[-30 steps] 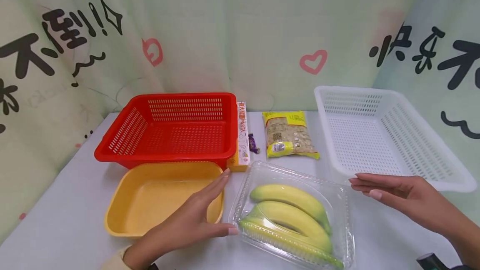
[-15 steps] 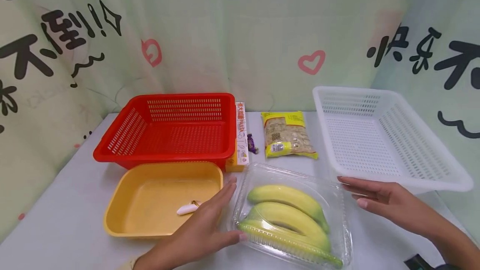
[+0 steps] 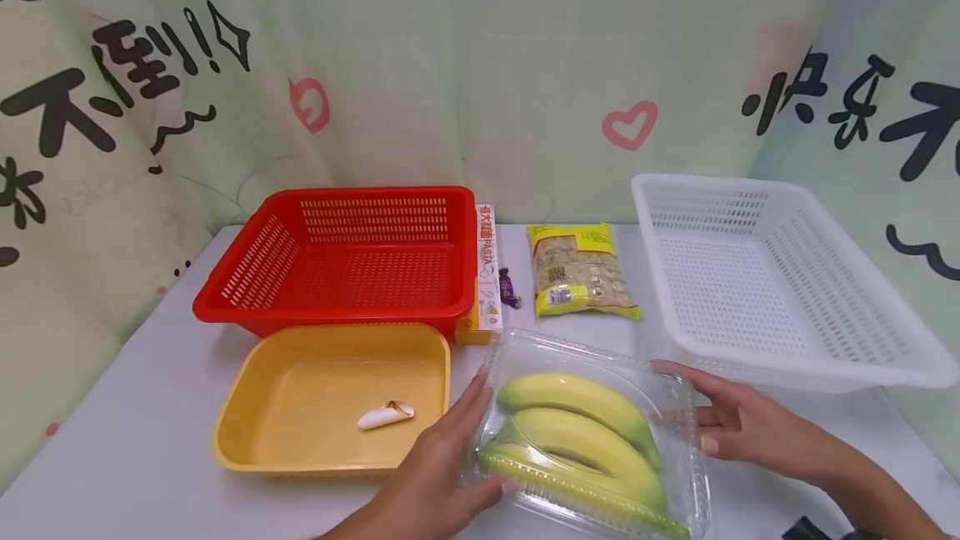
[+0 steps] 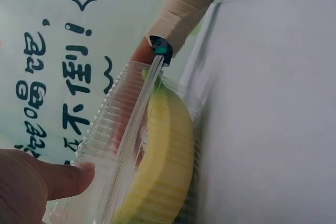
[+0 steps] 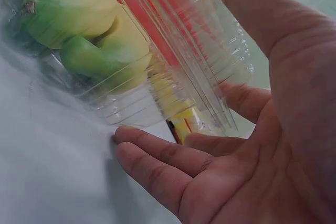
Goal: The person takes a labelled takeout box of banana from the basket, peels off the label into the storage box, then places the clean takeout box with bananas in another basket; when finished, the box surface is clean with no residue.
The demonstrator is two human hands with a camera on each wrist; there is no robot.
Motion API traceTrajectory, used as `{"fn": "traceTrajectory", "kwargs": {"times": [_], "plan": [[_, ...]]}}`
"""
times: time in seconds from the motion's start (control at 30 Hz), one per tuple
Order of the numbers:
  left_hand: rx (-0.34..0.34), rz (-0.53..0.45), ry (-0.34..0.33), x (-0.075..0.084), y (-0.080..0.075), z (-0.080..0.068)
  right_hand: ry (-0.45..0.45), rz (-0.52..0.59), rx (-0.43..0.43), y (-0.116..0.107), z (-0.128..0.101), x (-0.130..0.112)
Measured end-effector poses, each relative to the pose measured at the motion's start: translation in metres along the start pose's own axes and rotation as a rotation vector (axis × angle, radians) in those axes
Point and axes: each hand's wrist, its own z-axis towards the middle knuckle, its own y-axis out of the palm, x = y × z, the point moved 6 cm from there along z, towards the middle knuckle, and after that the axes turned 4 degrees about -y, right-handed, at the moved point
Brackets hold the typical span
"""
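A clear plastic clamshell container (image 3: 592,348) with several yellow-green bananas (image 3: 577,440) inside lies on the table at the front. My left hand (image 3: 442,457) rests along its left side, fingers extended and thumb touching the near left edge. In the left wrist view, that thumb (image 4: 68,179) lies against the ribbed plastic wall. On the opposite side, my right hand (image 3: 757,423) touches the right edge with slightly bent fingers. The right wrist view shows its fingers (image 5: 163,156) spread loosely beside the container, the thumb above the rim.
A yellow basin (image 3: 277,407) with a small white item (image 3: 386,416) stands left. Behind it is a red basket (image 3: 337,307). A pasta box (image 3: 488,273), purple-wrapped candy (image 3: 507,288) and a yellow-and-clear bag (image 3: 577,269) lie behind the container. A white basket (image 3: 735,298) is right.
Both hands have moved inward until they meet the container's sides, the left going rightward and the right leftward. The small white item in the basin has come out from behind my left hand.
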Motion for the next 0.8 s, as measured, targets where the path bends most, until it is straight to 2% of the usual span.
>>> {"fn": "traceTrajectory", "kwargs": {"times": [0.1,0.2,0.37,0.53,0.8], "plan": [[-0.005,0.046,-0.007,0.001,0.002,-0.002,-0.017,0.062,-0.029,0.003,0.002,0.000],[0.001,0.066,-0.028,0.000,0.003,-0.003,-0.036,0.062,-0.030,0.003,0.002,0.002],[0.047,0.058,-0.043,-0.003,0.001,-0.003,-0.065,0.056,-0.037,0.004,0.003,0.001],[0.074,0.053,-0.002,-0.002,-0.003,-0.005,-0.070,0.028,-0.030,0.005,0.004,-0.005],[0.157,0.100,0.124,0.009,-0.015,-0.012,-0.095,-0.027,-0.004,0.007,0.005,-0.022]]}}
